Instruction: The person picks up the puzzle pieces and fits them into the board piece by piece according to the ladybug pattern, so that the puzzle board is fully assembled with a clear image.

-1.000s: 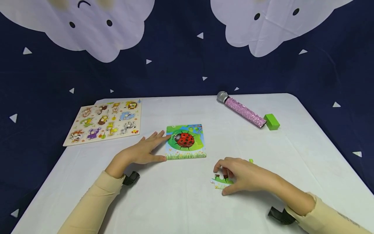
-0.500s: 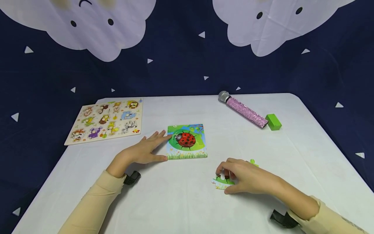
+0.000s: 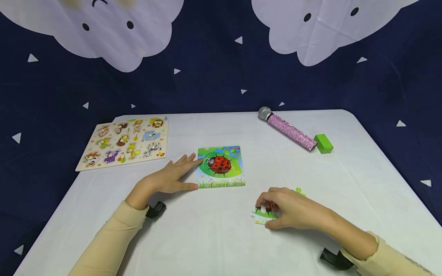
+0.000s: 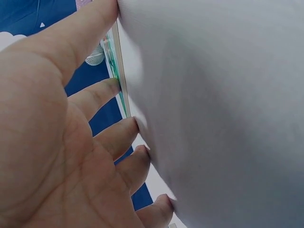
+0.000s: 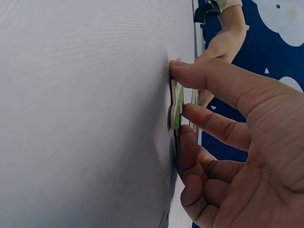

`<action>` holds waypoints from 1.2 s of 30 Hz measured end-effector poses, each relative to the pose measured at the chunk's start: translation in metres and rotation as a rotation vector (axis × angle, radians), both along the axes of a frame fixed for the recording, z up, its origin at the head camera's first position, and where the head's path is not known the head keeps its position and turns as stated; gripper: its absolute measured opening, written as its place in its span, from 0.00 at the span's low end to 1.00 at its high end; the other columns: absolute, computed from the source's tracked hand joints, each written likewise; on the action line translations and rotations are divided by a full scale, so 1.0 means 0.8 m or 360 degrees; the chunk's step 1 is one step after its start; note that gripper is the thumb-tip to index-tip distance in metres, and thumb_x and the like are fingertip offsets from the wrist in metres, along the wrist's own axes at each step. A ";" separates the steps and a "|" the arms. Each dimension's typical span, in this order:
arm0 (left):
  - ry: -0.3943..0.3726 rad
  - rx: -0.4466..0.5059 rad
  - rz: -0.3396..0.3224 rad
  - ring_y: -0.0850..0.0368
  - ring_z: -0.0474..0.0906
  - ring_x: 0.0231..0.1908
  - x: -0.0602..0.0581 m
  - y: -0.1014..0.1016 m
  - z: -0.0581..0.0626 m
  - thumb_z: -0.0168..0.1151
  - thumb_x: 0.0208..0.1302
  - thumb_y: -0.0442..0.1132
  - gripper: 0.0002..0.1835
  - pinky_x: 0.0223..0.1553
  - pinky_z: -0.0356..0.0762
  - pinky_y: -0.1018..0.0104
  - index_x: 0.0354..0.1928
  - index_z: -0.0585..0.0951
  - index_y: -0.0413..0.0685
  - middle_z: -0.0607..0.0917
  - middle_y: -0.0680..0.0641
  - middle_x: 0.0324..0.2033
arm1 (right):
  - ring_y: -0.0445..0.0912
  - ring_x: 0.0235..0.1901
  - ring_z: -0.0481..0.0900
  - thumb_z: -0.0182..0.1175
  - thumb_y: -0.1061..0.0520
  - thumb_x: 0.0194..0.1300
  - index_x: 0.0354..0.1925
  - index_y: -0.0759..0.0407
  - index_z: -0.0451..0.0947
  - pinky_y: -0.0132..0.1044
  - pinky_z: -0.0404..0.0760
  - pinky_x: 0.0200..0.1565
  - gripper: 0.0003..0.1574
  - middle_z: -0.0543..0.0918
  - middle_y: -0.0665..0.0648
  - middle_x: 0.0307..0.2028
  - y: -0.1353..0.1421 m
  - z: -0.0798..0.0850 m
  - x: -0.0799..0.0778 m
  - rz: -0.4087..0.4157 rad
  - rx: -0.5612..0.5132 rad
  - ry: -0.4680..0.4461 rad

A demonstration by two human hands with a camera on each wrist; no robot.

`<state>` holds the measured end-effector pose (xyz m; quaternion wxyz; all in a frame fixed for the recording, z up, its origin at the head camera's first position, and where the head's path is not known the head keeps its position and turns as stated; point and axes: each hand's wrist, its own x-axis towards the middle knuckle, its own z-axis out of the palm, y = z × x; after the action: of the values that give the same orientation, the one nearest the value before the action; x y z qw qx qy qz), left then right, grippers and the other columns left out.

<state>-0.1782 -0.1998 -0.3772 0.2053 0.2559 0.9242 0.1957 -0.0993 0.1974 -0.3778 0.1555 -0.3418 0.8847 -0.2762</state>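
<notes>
The left hand (image 3: 169, 178) rests with spread, straight fingers at the left side of a square ladybug picture puzzle (image 3: 221, 165), the index fingertip and thumb touching its left edge. In the left wrist view, its fingertips (image 4: 164, 202) press on the white tabletop. To the right, the right hand (image 3: 293, 209) pinches a loose jigsaw piece (image 3: 261, 221), green and pale blue with dark insect legs, between thumb and fingers. The right wrist view has the thumb on one edge of that piece (image 5: 177, 107). A lime-green piece (image 3: 299, 191) peeks out behind the right hand, mostly hidden.
A wooden animal peg puzzle (image 3: 114, 158) lies at the back left. Toward the back right are a pink glitter microphone (image 3: 290, 131) and a green block (image 3: 323, 143) by its handle end. A dark blue curtain with clouds hangs behind the table.
The right hand's thumb and fingers have drawn slightly closer around the jigsaw piece, which has hardly moved. The left hand stays beside the ladybug puzzle. The whole view has shifted a little.
</notes>
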 end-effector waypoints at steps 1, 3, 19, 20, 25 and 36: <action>0.0000 0.0000 -0.0001 0.32 0.38 0.86 0.000 0.000 0.000 0.67 0.74 0.59 0.48 0.78 0.36 0.17 0.87 0.55 0.57 0.46 0.38 0.87 | 0.32 0.33 0.74 0.82 0.52 0.56 0.48 0.42 0.85 0.28 0.78 0.37 0.23 0.79 0.40 0.35 0.000 0.000 0.000 -0.0001 0.0000 -0.0001; -0.0001 0.0002 -0.0001 0.32 0.38 0.86 0.000 0.000 -0.001 0.66 0.74 0.59 0.48 0.78 0.36 0.17 0.87 0.55 0.57 0.46 0.38 0.87 | 0.32 0.33 0.73 0.82 0.52 0.56 0.48 0.41 0.85 0.28 0.77 0.37 0.22 0.79 0.39 0.35 -0.001 0.000 0.000 0.0000 0.0006 -0.0002; -0.0015 -0.0019 0.0001 0.33 0.36 0.86 -0.001 0.000 -0.002 0.66 0.75 0.59 0.48 0.78 0.34 0.17 0.88 0.53 0.58 0.44 0.39 0.87 | 0.32 0.32 0.73 0.81 0.50 0.55 0.47 0.41 0.85 0.30 0.75 0.38 0.22 0.78 0.39 0.33 -0.016 0.010 -0.016 0.0065 0.0076 0.0102; -0.0015 -0.0019 -0.0001 0.33 0.36 0.86 -0.002 0.000 -0.002 0.66 0.75 0.60 0.49 0.78 0.34 0.18 0.88 0.53 0.58 0.44 0.39 0.88 | 0.33 0.32 0.73 0.81 0.50 0.55 0.47 0.41 0.85 0.30 0.75 0.39 0.22 0.78 0.39 0.33 -0.017 0.012 -0.018 0.0066 0.0083 0.0106; -0.0014 -0.0032 -0.0005 0.34 0.36 0.87 -0.003 0.002 -0.003 0.66 0.74 0.60 0.48 0.79 0.34 0.18 0.88 0.53 0.59 0.44 0.40 0.88 | 0.34 0.33 0.75 0.80 0.49 0.56 0.49 0.41 0.85 0.33 0.76 0.42 0.22 0.79 0.40 0.33 -0.025 0.019 -0.027 0.0063 0.0109 0.0111; 0.0088 -0.0041 -0.0004 0.31 0.44 0.85 -0.002 0.004 0.003 0.71 0.71 0.58 0.49 0.76 0.43 0.16 0.86 0.59 0.55 0.50 0.37 0.87 | 0.35 0.35 0.77 0.81 0.49 0.56 0.51 0.44 0.86 0.36 0.79 0.45 0.24 0.81 0.40 0.34 -0.041 0.023 -0.045 0.0055 0.0113 0.0154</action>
<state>-0.1800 -0.1965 -0.3750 0.1832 0.2597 0.9316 0.1763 -0.1349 0.1647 -0.3590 0.1292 -0.3642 0.8944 -0.2251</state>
